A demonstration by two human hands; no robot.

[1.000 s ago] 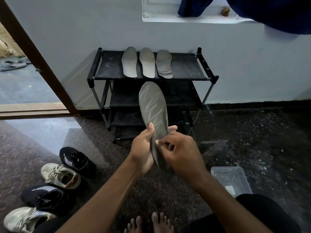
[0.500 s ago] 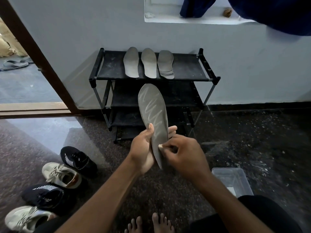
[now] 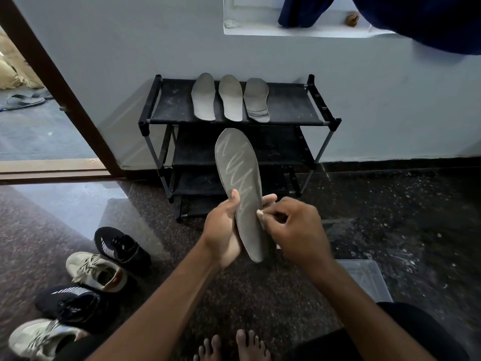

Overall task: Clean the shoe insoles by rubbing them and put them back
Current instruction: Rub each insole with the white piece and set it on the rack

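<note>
Head view: above speckled floor (image 3: 390, 220), left fingers (image 3: 235, 198) clamp insole (image 3: 238, 168), right fingers (image 3: 272, 211) pinch pale lump (image 3: 259, 213).

Pale bit (image 3: 259, 213) in right fingers (image 3: 273, 210) — unidentifiable; clear box (image 3: 371, 280) half hidden by forearm (image 3: 343, 295).

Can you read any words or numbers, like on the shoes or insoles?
Nothing can be read for sure.
Far black shoe: tiny pale letters on the tongue, too blurred to read.
Near black shoe: pale script on its side, too blurred to read.
Held insole: only pale zigzag marks, no words.
Three insoles on the rack: no writing shows.
</note>
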